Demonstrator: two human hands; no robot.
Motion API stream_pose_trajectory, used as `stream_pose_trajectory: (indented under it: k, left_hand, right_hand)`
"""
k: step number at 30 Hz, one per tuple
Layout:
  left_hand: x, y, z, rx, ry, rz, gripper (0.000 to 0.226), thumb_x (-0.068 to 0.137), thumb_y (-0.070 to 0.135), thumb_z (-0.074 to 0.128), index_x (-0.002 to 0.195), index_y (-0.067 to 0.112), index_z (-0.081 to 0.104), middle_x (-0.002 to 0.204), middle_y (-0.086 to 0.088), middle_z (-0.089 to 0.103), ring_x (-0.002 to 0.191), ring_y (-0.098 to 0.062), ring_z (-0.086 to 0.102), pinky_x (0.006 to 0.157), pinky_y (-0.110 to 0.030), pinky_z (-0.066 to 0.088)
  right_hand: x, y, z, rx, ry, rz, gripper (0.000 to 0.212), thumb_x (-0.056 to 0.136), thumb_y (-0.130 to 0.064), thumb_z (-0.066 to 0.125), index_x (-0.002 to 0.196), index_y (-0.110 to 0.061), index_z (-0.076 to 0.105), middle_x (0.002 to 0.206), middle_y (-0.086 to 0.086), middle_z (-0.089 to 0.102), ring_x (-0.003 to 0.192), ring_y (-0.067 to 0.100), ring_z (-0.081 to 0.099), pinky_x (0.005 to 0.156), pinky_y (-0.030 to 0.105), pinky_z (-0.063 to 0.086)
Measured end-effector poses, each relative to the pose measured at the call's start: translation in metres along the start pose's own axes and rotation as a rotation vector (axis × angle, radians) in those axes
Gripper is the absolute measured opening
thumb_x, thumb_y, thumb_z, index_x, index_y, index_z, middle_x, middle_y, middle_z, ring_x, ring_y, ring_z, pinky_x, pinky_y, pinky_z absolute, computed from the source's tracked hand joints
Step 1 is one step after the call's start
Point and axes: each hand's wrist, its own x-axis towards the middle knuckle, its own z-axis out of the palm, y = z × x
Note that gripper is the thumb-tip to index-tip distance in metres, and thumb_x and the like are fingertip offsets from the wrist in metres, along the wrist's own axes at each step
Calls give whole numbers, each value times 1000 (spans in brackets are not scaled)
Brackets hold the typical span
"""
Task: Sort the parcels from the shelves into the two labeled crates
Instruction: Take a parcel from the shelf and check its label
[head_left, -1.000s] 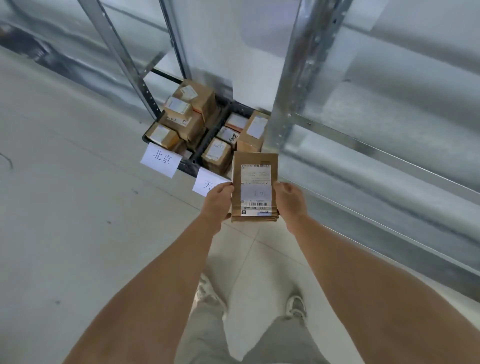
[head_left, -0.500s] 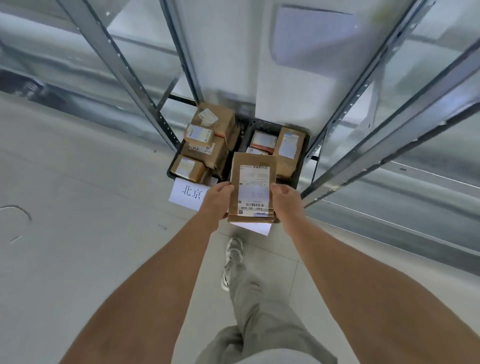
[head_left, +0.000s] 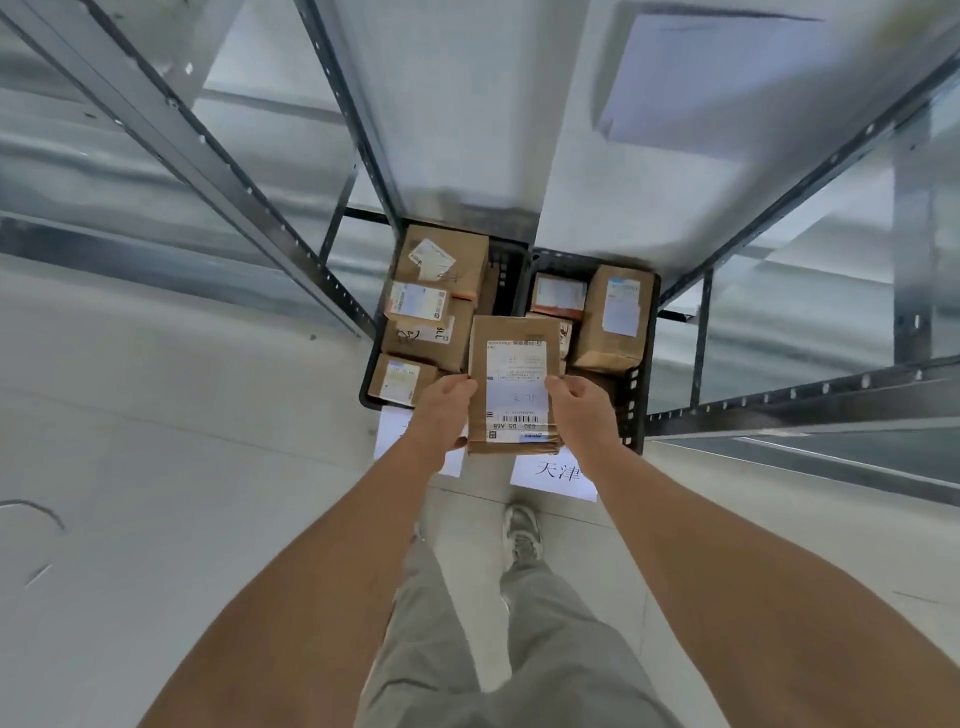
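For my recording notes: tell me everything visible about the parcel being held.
The held parcel is a flat brown cardboard box with a white shipping label carrying print and a barcode. The left hand and right hand grip its two long sides, holding it label-up, above the two crates' adjoining front edges.

The paper sign (head_left: 553, 475) at lower centre of the frame, below the right crate (head_left: 635, 400), reads "天津". The shipping label (head_left: 517, 389) on the parcel (head_left: 514, 332) held at frame centre carries a barcode and, below it, the characters "S30 D5 A68", upside down to the camera; its smaller print is illegible. A box (head_left: 426, 338) in the left crate (head_left: 370, 364) bears handwritten marks that resemble "BLL". The left sign (head_left: 392, 434) is covered and cannot be read.
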Motion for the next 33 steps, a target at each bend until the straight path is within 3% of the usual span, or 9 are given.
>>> stream_pose_trajectory:
  k: [7,12,17,19,21,24,28,30,33]
  left_hand:
    - [64,6,-67,162,-78,-47,40,89,40,48,116,15,63,118,-11,69,109,-26,65,94,-50,51]
    - [114,-2,-106,172,-121,-30,28,100,34,47,115,17,64,110,-8,72,103,-25,69,95,-49,55]
    - [186,-23,-119,152,-130,54,26,106,29,45,109,14,66,108,-10,73,96,-24,72,82,-45,62]
    - [223,-33,-113,158,-117,97,24,106,31,45,110,16,63,110,-7,71,95,-20,70,81,-41,60]
    - [258,-44,-103,161,-116,138,24,105,33,46,114,17,61,110,-6,70,98,-20,68,91,-43,57]
    - [306,-58,-84,139,-178,213,32,103,35,46,122,14,60,112,-8,71,103,-25,69,96,-49,55]
    - [346,-73,-63,109,-207,337,18,106,32,47,108,20,60,111,-3,67,105,-22,66,97,-46,54]
    - [360,-81,-56,93,-211,382,18,106,28,48,95,25,61,103,-1,69,98,-19,67,95,-43,56]
    - [373,-92,-55,89,-215,423,17,105,22,50,92,27,61,104,-4,70,101,-23,70,94,-45,57]
  right_hand:
    - [29,-11,84,-10,47,26,29,100,-37,49,116,-19,66,99,-1,71,90,20,68,72,32,55]
    - [65,-12,145,-53,40,16,29,100,-41,52,121,-22,58,104,-4,70,91,19,68,81,37,59]
    - [128,17,195,-47,45,-46,38,98,-42,56,130,-22,52,108,-7,66,88,11,64,71,29,53]
    - [160,35,213,-21,54,-85,58,91,-49,63,137,-20,44,115,-7,63,97,14,65,80,33,54]
    - [192,55,228,22,91,-118,98,71,-68,69,148,-19,33,135,-2,57,120,23,60,98,47,53]
    - [239,78,239,-31,159,-165,136,56,-82,74,157,-21,8,159,6,29,145,30,33,112,58,38]
    - [280,96,243,-265,256,-175,153,54,-84,74,156,-16,-18,165,12,-3,152,36,5,120,58,21]
    - [293,103,245,-329,288,-184,155,57,-79,77,155,-12,-22,164,13,-4,152,35,4,121,56,20]
    - [306,109,249,-391,349,-197,155,58,-76,79,154,-11,-23,162,13,3,150,35,7,118,56,21]
